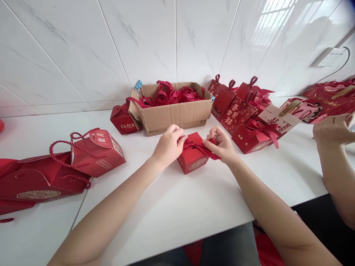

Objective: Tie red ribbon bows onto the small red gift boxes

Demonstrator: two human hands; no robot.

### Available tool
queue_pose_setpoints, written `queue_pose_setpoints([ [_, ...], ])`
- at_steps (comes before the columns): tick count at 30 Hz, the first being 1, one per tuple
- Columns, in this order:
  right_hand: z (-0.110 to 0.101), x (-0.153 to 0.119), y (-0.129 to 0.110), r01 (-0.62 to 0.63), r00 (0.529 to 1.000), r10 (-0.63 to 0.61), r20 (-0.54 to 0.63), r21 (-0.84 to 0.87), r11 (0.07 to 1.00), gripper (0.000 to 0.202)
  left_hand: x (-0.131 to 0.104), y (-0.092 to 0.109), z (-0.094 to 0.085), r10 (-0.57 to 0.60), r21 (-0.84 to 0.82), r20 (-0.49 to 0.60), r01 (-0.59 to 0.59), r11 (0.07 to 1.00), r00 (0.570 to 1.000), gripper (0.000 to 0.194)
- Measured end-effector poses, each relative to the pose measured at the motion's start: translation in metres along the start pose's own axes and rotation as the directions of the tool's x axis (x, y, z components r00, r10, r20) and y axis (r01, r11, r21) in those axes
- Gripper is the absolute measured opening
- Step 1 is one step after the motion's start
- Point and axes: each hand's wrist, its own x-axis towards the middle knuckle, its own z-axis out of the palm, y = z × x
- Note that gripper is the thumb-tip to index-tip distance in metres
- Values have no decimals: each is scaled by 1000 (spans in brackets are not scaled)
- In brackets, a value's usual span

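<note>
White marbled tiles [155, 40] stood behind the white surface [177, 210] where you worked, and your own fingers were over its middle, well in from the front edge. Your left hand [169, 142] had thumb and fingertips pinched together on a dark red ribbon [201, 148] at one side; your right hand [223, 146] had thumb and forefinger closed on it at the other. That ribbon lay between both grips, its long axis running from left to right and slanting a little toward the front edge at your right, a loose tail hanging beyond the right thumb. Neither hand looked clearly nearer its gathered middle. Directly beneath sat the small red box [191, 162], upright, one corner turned toward the front edge. Just behind it, toward the back edge, stood a cardboard carton [179, 116] heaped with ribbons [169, 94]. Farther out, a corded red box [97, 157] stood toward the left edge, a bow-tied box [251, 138] to the right, and a co-worker's hand [334, 129] at the far right.
</note>
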Motion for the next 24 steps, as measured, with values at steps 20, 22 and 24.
queue_pose_setpoints([
  [20, -36, -3, -32, 216, 976, -154, 155, -587, 781, 23, 3, 18, -27, -36, -98, -33, 33, 995, 999, 12],
  [22, -37, -8, -34, 264, 963, -151, 225, -655, 708, 22, 2, 19, -15, -27, -59, 14, 28, 998, 1000, 13],
  [24, -35, -12, -32, 304, 952, -179, 249, -680, 667, 9, 2, 19, -6, -54, -65, 49, 57, 996, 997, 12],
])
